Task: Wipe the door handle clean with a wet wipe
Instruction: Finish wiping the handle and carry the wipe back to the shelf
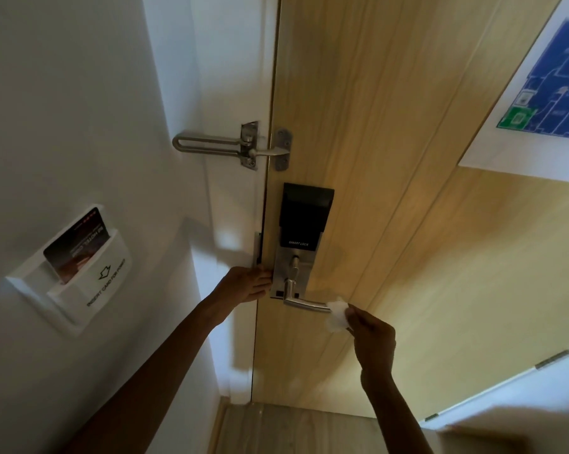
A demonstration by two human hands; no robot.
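**Wipe meets the tip of the handle**

A crumpled wet wipe is pinched in the right hand against the door handle's free end. The left hand, fingers loosely extended, is pressed at the door's edge. Wiping is judged barely begun; strokes toward the lock plate are called for next.

white wipe, silver handle, black lock

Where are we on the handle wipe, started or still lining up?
Done: the wet wipe is out, pinched in the right hand. In hand: the wipe touches the free tip of the door handle, while the left hand rests at the door edge beside the lock plate. Left: the lever's length and hub; no wiped area is discernible.
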